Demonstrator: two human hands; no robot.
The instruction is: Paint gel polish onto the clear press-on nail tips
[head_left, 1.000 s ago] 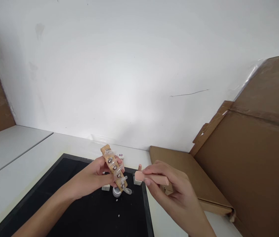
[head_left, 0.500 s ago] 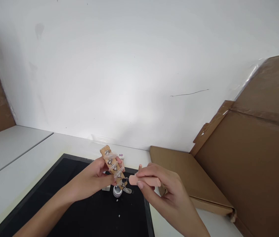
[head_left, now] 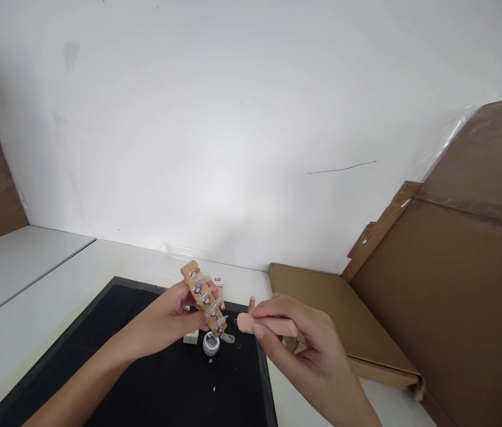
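Observation:
My left hand (head_left: pixel 179 314) grips a wooden nail-tip stand (head_left: pixel 194 287), tilted, with a row of silver balls along it. Several clear false nails (head_left: pixel 214 307) stick out from the stand toward the right. Between the thumb and fingers of my right hand (head_left: pixel 299 338) is a nail polish brush with a pink handle (head_left: pixel 272 325). Its dark, thin tip points left at the lower false nails; I cannot tell whether it touches one. Just below the stand sits a small open jar (head_left: pixel 210 344) with greyish contents.
A black mat (head_left: pixel 166 385) covers the white table (head_left: pixel 73 276) under my hands. Beside the jar is a small white block (head_left: pixel 191 337). A pink upright piece (head_left: pixel 251 304) stands behind the brush. At right lies a flat cardboard box (head_left: pixel 335 308), beside a cardboard wall (head_left: pixel 473 284).
My right hand has drawn the brush slightly right, away from the false nails. The stand in my left hand has shifted up a little, uncovering more of the jar.

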